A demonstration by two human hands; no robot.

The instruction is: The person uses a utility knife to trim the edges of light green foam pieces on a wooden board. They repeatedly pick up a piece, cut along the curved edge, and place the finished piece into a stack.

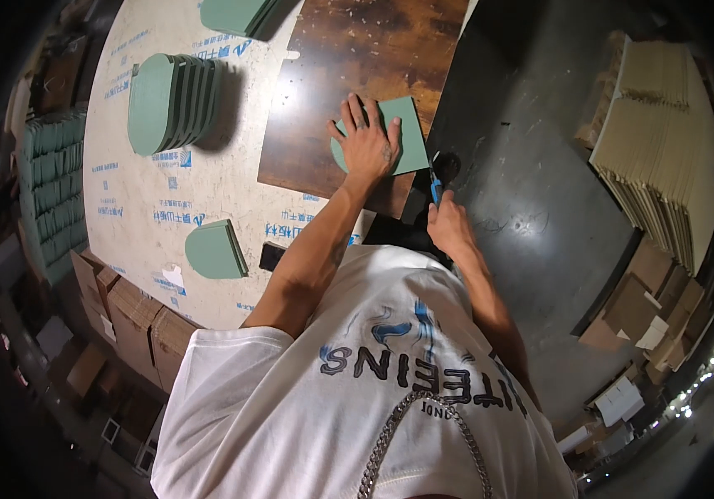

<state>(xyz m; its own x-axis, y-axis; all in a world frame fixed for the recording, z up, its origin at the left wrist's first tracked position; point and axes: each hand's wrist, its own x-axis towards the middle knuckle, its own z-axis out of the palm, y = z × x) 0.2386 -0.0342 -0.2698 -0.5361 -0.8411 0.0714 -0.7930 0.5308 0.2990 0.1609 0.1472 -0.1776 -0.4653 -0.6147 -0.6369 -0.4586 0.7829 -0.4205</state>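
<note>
My left hand lies flat with its fingers spread on a green board that has a rounded left end. The board rests on a dark brown wood-grain panel. In my right hand is a slim blue-handled tool, its fingers wrapped round the handle. The tool's tip is close to the board's near right corner. What kind of tool it is, I cannot make out.
To the left, a stack of green rounded boards stands on the pale printed table. Nearer lie a smaller green stack and a black phone-like object. Cartons flank the left side. Tan sheets are piled at right.
</note>
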